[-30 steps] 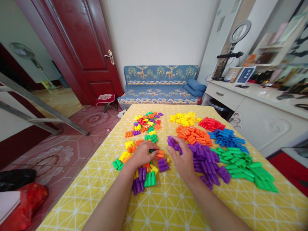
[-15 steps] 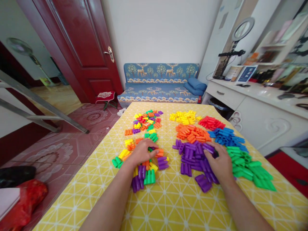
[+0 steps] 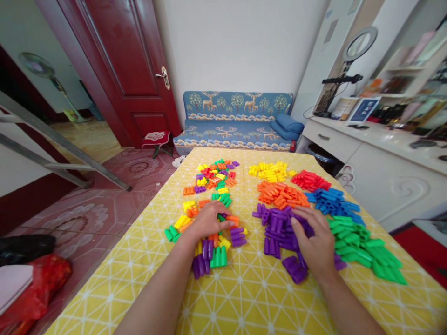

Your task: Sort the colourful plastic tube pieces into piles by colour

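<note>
My left hand (image 3: 209, 222) is over the mixed-colour plastic tube blocks on the left side of the table. Its fingers and thumb curl round a dark green and purple block (image 3: 221, 217), mostly hidden by the fingers. Purple triple-tube blocks (image 3: 238, 237) and a green one (image 3: 218, 257) lie close to that hand. On the right, my right hand (image 3: 316, 237) reaches over the heap of purple blocks (image 3: 277, 225), thumb and fingers apart. Its fingertips touch the heap's top; purple shows between thumb and forefinger, and the palm covers part of the heap.
Sorted heaps of yellow (image 3: 268, 171), orange (image 3: 281, 194), red (image 3: 310, 180), blue (image 3: 333, 202) and green blocks (image 3: 363, 244) surround the purple one. A patterned yellow tablecloth (image 3: 244, 298) covers the table. Beyond stand a blue sofa (image 3: 237, 128) and, right, a white dresser (image 3: 384, 163).
My right hand has shifted slightly left and spread over the purple heap; the purple block seen between its fingers now merges with the heap. My left hand stays about where it was.
</note>
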{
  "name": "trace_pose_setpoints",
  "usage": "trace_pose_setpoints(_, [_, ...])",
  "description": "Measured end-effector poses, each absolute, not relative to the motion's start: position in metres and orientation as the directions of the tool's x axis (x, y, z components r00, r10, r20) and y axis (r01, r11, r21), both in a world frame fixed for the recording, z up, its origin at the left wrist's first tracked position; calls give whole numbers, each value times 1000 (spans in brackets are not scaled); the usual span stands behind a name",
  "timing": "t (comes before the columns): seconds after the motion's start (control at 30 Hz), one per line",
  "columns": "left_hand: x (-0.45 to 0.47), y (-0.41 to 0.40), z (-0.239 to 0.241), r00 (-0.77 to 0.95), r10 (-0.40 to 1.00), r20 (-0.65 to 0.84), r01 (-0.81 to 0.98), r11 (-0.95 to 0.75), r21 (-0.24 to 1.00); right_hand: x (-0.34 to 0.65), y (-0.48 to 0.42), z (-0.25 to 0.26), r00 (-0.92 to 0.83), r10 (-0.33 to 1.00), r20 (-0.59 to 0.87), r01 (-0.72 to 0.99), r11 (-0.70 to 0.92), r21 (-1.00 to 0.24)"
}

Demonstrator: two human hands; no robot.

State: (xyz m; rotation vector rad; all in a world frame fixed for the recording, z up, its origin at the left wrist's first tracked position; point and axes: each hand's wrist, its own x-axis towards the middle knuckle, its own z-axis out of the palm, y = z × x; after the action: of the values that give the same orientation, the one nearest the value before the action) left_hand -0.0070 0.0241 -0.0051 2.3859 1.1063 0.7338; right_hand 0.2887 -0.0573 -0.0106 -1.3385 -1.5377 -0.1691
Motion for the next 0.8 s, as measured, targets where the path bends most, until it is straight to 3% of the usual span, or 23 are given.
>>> trace_pose_setpoints(0.13, [-7, 24, -3, 514, 818, 259, 575, -553, 603, 238, -67, 3, -156, 726, 670, 707, 555, -438])
trace_pose_setpoints(0.23, [-8, 24, -5, 482, 839, 254, 555, -517, 652, 206, -63, 6, -271, 780, 564, 695, 564, -445])
trace_pose_setpoints(0.37, [-10, 26, -7, 478, 848, 229, 471, -468, 748, 177, -51, -7, -226, 862, 453, 712, 464, -528])
trace_pose_setpoints(0.53, [-11, 24, -6, 476, 859, 189, 381, -395, 836, 161, -42, -26, -129, 874, 468, 658, 429, -619])
trace_pose_setpoints(0.8, [-10, 25, -5, 490, 851, 189, 360, -394, 845, 165, -36, -34, 159, 915, 370, 352, 297, -887])
